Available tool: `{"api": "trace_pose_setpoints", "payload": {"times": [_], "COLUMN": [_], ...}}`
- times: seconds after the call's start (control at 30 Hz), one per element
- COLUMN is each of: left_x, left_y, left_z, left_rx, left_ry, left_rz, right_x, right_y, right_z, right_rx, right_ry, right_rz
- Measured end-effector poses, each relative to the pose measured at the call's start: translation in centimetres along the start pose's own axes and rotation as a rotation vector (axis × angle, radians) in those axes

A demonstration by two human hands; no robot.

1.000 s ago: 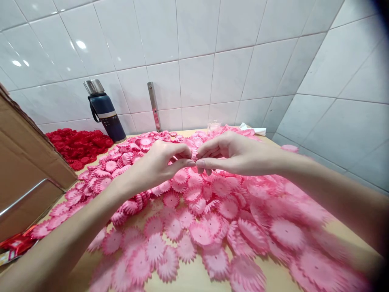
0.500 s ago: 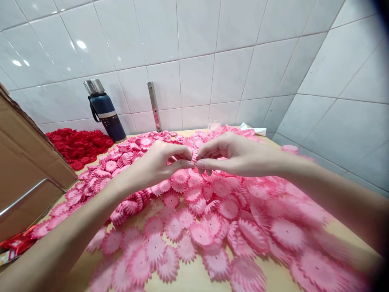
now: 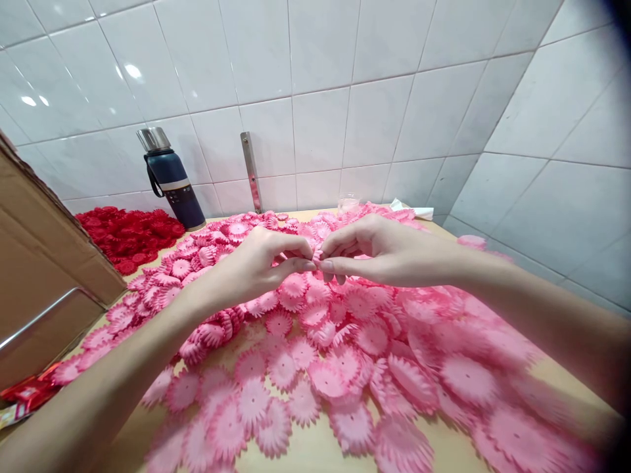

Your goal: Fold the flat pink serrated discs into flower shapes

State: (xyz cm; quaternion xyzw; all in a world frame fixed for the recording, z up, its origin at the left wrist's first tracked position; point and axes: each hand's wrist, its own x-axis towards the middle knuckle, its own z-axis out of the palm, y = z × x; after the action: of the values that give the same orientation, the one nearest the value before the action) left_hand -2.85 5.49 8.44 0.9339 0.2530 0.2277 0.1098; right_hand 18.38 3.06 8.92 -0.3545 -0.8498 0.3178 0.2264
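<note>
Over the middle of the table, my left hand (image 3: 266,263) and my right hand (image 3: 372,253) meet fingertip to fingertip. Between them they pinch a small pink fringed flower piece (image 3: 317,252), mostly hidden by the fingers. Each thumb presses against the bent fingers of its own hand. Many loose pink flower discs (image 3: 279,368), round with notched edges and a small centre hole, lie under and around both hands. Some are flat, others curled or stacked.
A heap of red flower pieces (image 3: 128,236) lies at the back left beside a dark blue flask (image 3: 177,190). A cardboard box (image 3: 49,263) stands at the left, with a red wrapper (image 3: 32,389) near it. Behind are a metal strip (image 3: 251,171), a clear cup (image 3: 348,202) and a tiled wall (image 3: 320,131).
Both hands stay at the same place, still pinching the pink flower piece. Less of that piece shows between the fingertips now. The view has shifted very slightly.
</note>
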Motion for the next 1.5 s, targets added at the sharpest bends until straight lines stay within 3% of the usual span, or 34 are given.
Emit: {"api": "trace_pose_setpoints", "payload": {"times": [0.43, 0.73, 1.5], "left_x": [0.0, 0.0, 0.1], "left_y": [0.1, 0.8, 0.9], "left_z": [0.0, -0.3, -0.4], "left_rx": [-0.007, 0.015, -0.068], "left_ry": [-0.014, -0.021, -0.018], "left_rz": [-0.009, -0.003, -0.009], "right_x": [-0.1, -0.2, -0.1], "right_y": [-0.6, -1.0, -0.8], "right_z": [0.0, 0.0, -0.1], "right_rx": [-0.065, -0.242, -0.263], "right_ry": [0.024, 0.108, 0.105], "right_rz": [0.044, 0.073, 0.072]}}
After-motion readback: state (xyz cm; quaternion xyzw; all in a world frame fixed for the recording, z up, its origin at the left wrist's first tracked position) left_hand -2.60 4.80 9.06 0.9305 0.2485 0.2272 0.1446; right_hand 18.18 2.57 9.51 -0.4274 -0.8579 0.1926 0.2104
